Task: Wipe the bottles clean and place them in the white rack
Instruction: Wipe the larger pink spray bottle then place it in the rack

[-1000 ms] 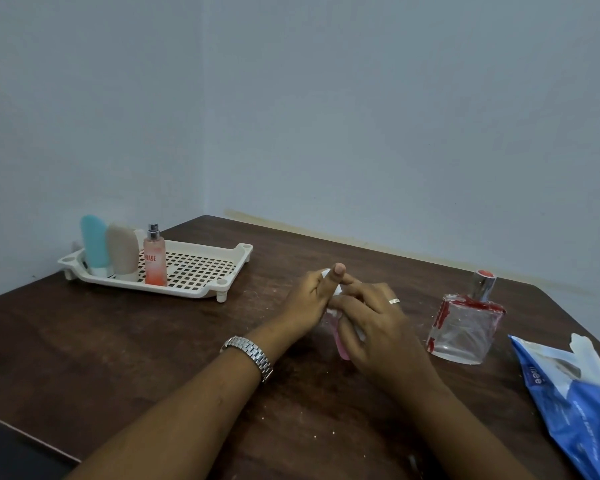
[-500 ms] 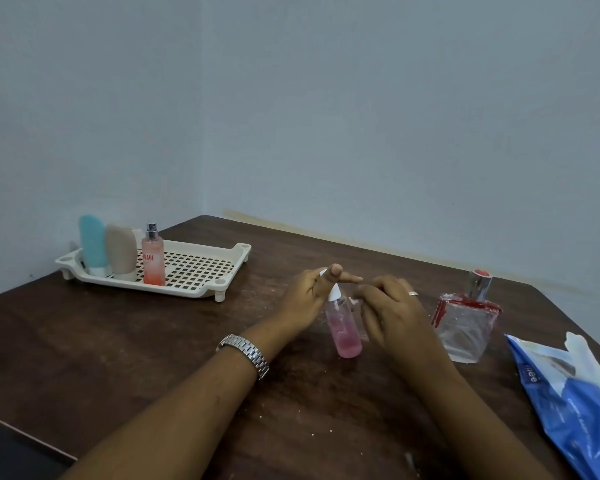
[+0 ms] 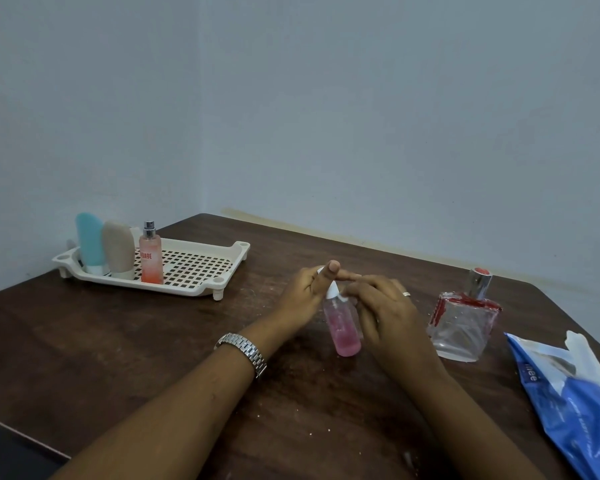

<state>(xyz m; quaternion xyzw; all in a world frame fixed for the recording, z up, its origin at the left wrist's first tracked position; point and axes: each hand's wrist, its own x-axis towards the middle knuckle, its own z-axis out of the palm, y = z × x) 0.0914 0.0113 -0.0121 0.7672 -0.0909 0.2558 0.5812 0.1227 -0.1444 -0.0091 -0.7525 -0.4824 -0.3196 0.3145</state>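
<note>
A small pink bottle point(image 3: 343, 332) with a white cap stands upright on the table in the middle. My left hand point(image 3: 303, 294) pinches its cap from the left, thumb raised. My right hand point(image 3: 387, 315) is curled against the bottle's right side, its fingertips pressing a small white wipe point(image 3: 344, 298) to the neck; most of the wipe is hidden. The white rack point(image 3: 238, 247) sits at the far left and holds a blue tube point(image 3: 89, 247), a beige tube point(image 3: 118, 249) and an orange spray bottle point(image 3: 150, 258). A square glass bottle point(image 3: 461, 329) with red marks stands to the right.
A blue wipes packet point(image 3: 575, 407) lies at the right table edge. The dark wooden table point(image 3: 118, 344) stands in a corner, with walls behind and to the left. White crumbs speckle the tabletop.
My right hand has drawn back from over the pink bottle to its right side, uncovering it. The bottle now stands upright, my left hand still on its cap.
</note>
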